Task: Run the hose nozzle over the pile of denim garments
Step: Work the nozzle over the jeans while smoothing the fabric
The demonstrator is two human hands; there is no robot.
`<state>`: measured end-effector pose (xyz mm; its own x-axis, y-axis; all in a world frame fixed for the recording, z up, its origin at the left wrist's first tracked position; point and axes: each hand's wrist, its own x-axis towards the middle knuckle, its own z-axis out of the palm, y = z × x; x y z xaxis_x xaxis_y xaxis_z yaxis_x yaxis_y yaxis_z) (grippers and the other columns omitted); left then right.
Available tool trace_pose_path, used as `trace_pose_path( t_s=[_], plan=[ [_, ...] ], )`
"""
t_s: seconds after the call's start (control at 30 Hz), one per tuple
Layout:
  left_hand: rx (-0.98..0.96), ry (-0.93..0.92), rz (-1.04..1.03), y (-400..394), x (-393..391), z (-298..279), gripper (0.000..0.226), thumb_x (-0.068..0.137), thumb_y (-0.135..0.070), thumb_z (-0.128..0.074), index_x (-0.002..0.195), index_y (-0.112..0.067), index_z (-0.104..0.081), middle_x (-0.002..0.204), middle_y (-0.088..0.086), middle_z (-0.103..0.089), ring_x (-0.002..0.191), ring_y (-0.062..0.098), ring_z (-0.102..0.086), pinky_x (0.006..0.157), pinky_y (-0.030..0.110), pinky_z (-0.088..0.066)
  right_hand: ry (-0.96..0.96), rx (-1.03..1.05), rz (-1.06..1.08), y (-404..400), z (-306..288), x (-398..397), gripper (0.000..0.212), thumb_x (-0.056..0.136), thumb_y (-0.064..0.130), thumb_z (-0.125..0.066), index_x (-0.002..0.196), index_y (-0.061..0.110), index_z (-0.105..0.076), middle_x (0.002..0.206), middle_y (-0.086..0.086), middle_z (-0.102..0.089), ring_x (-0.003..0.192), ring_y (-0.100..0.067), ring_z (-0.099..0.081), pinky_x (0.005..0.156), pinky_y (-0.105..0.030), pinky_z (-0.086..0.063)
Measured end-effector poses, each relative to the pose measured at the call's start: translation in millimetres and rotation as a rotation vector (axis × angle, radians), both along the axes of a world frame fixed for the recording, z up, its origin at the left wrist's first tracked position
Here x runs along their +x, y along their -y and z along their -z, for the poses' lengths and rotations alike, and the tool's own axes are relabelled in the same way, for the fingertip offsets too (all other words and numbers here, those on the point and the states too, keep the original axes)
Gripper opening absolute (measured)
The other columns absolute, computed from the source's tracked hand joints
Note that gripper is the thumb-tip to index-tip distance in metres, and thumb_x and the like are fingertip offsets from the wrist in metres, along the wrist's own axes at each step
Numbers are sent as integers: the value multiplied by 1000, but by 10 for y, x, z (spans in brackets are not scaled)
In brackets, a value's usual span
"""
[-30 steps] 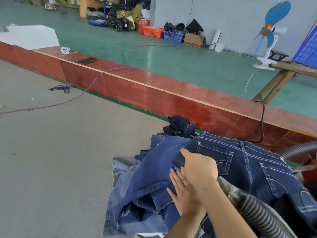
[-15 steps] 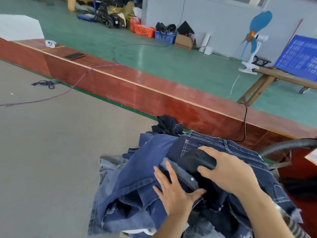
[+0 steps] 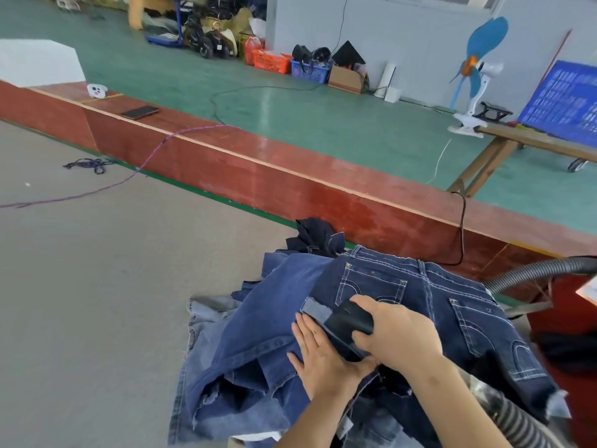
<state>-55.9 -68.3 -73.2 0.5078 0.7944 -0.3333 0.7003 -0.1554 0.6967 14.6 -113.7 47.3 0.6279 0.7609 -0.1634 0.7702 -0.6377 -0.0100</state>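
Step in hand: the pass over the denim is under way, by my judgement mid-stroke on the top pair of jeans [image 3: 403, 305].
Hose nozzle [image 3: 350, 320]: black, lying on the top jeans just below a back pocket, mouth towards a turned-up hem flap [image 3: 315, 310].
Right hand [image 3: 399, 334]: grip clamped round the nozzle from above.
Left hand [image 3: 323, 357]: fingers straight, flat on the cloth beside the nozzle, apparently pinning it.
Denim pile [image 3: 245, 344]: heaped on the grey table [image 3: 97, 302], near edge.
Ribbed hose [image 3: 523, 425]: trails behind the right forearm; whether the nozzle mouth touches cloth cannot be told.
Next move: slide the nozzle on over untreated denim, with the left hand keeping the fabric taut so the flap is not drawn in.
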Motion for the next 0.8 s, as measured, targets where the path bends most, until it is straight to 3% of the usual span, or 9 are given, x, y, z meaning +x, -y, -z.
trace_pose_path(
  t_s=[0.27,0.53,0.7,0.8],
  plan=[
    [-4,-2,-12,1,3,11,139,58,-80,-56,125,-16,47,143,-8,42,141,14,31,119,48,4,37,22,-15,-243,89,-22,54,92,43,-50,141,42,-29,116,4,-65,103,-23,-62,71,-31,-44],
    [48,-45,21,-18,11,52,102,88,-58,-40,134,-13,40,155,7,33,144,21,27,119,48,0,101,44,-34,-552,228,-183,56,97,41,-46,148,36,-24,111,-1,-66,96,-23,-65,65,-30,-40],
    [35,25,39,1,-7,20,133,59,-83,-52,131,-28,46,146,4,46,140,18,31,116,55,-3,8,302,72,-493,0,-42,57,95,49,-45,146,47,-21,107,3,-68,92,-23,-65,65,-30,-46],
    [29,43,69,-9,-24,4,141,50,-88,-59,131,-37,45,137,2,56,142,25,31,115,59,-2,-11,334,127,-305,-238,119,55,91,50,-50,141,51,-27,106,10,-66,90,-21,-62,64,-30,-40]
  ],
)
